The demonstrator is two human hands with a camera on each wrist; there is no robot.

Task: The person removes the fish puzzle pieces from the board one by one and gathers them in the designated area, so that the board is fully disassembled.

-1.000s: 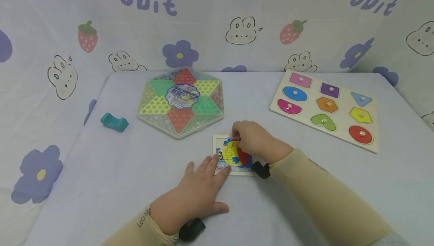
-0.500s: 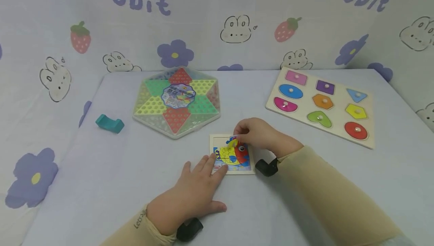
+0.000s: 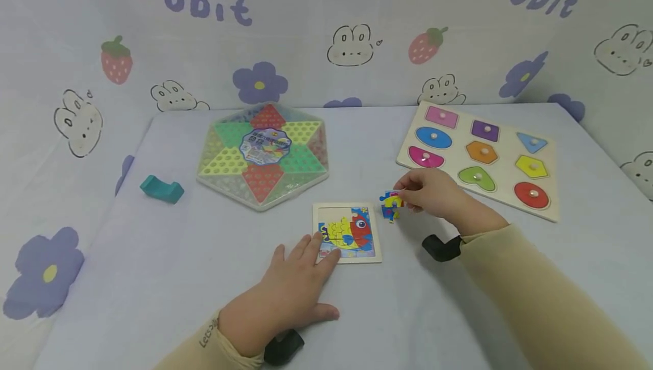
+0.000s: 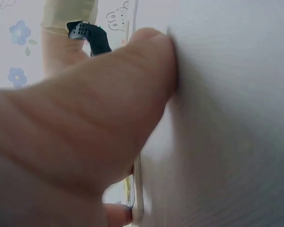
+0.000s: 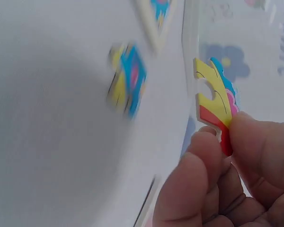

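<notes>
In the head view, my right hand (image 3: 425, 191) pinches a small jigsaw piece (image 5: 215, 97) between thumb and fingers, just right of the wooden puzzle tray (image 3: 377, 237). The piece is yellow, red, blue and pink. A second jigsaw piece (image 5: 128, 80), blue and yellow, appears blurred below it in the right wrist view. Inside the tray lies a fish picture (image 3: 347, 233) of fitted pieces, with bare wood showing at the upper left. My left hand (image 3: 293, 285) is spread, its fingertips resting on the tray's lower left corner and covering part of it.
Behind the tray, at left, sits a hexagonal Chinese checkers board (image 3: 262, 188) under clear plastic. A wooden board of knobbed shapes (image 3: 502, 163) lies at the back right. Far left is a teal curved block (image 3: 161, 188). A printed cloth (image 3: 301, 35) hangs behind the table.
My right hand has lifted jigsaw pieces from the tray's upper part and moved right, off the tray. Bare wood now shows there. The left hand has stayed on the corner.
</notes>
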